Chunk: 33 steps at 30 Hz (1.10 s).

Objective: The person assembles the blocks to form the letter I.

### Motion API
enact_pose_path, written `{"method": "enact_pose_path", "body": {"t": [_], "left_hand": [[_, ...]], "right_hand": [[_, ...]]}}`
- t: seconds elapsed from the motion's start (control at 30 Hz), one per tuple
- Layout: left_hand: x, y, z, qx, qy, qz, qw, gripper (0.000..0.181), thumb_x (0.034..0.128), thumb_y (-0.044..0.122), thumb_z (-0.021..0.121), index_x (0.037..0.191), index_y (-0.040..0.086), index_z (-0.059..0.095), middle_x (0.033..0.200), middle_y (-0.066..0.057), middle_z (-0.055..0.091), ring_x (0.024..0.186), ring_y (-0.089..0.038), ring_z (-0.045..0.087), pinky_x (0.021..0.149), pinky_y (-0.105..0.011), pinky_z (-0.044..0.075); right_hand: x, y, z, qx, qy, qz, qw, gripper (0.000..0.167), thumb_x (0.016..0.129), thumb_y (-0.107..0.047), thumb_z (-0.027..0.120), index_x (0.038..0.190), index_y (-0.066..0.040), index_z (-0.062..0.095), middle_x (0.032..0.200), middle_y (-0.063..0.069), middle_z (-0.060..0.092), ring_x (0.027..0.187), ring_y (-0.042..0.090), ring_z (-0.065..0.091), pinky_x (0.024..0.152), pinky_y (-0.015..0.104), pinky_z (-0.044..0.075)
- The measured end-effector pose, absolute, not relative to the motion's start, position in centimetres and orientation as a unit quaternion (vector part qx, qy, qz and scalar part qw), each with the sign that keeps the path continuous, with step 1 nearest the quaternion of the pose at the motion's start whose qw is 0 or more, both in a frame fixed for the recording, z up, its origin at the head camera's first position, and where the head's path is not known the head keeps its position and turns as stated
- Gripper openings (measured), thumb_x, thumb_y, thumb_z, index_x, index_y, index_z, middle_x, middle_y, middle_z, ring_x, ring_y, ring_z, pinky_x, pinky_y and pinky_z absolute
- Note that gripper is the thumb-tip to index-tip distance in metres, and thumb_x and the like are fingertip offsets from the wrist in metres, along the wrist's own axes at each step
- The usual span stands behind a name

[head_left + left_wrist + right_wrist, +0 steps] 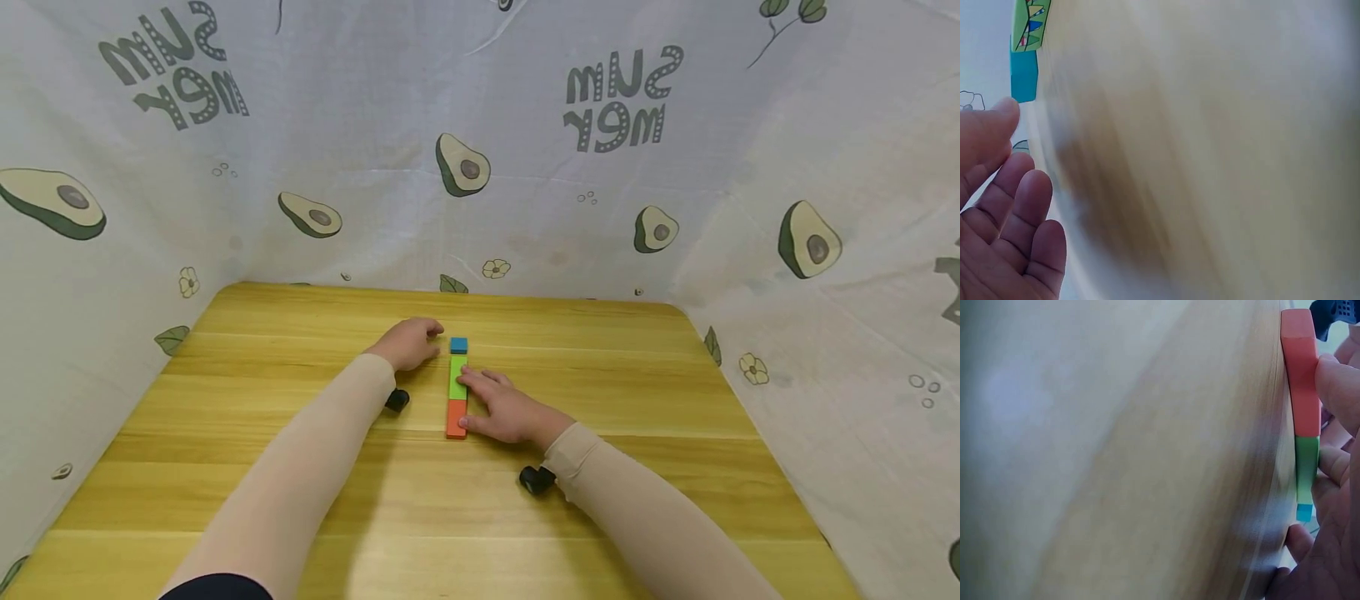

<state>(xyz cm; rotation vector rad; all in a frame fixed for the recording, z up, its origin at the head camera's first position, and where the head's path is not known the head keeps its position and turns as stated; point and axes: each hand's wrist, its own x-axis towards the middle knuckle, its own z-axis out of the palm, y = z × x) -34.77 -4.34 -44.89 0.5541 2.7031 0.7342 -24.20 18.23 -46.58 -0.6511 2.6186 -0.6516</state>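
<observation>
Three blocks form a straight line on the table: a red-orange block nearest me, a green block in the middle, and a small blue block at the far end. My right hand lies along the right side of the line. Its thumb touches the red-orange block and its fingertips touch the green one. To the left of the blue block is my left hand, apart from it and holding nothing, fingers loosely bent. Bunting is printed on the green block in the left wrist view.
The wooden table is enclosed by a white cloth printed with avocados and mirrored lettering. Black wrist devices sit below each hand, one by the left wrist and one by the right wrist.
</observation>
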Motion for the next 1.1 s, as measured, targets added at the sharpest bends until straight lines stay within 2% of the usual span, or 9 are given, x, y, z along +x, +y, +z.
{"method": "enact_pose_path", "body": {"t": [0.33, 1.1], "left_hand": [[-34.4, -6.5, -44.1, 0.193, 0.938, 0.258, 0.128, 0.05, 0.1073, 0.03, 0.063, 0.152, 0.009, 0.055, 0.151, -0.012, 0.06, 0.141, -0.032, 0.056, 0.119, -0.049, 0.045], [-31.4, -11.4, -43.0, 0.234, 0.948, 0.203, 0.076, 0.054, 0.1071, 0.034, 0.063, 0.152, 0.006, 0.054, 0.156, -0.015, 0.054, 0.148, -0.037, 0.048, 0.124, -0.053, 0.039]], "right_hand": [[-24.2, 18.3, -46.5, -0.227, 0.928, -0.229, 0.185, 0.077, 0.103, -0.05, 0.064, 0.167, -0.021, 0.031, 0.178, -0.003, 0.017, 0.164, 0.037, 0.013, 0.128, 0.06, 0.027], [-24.3, 18.2, -46.7, -0.231, 0.928, -0.229, 0.181, 0.076, 0.104, -0.046, 0.064, 0.167, -0.02, 0.03, 0.178, 0.0, 0.015, 0.164, 0.038, 0.013, 0.129, 0.061, 0.025]]}}
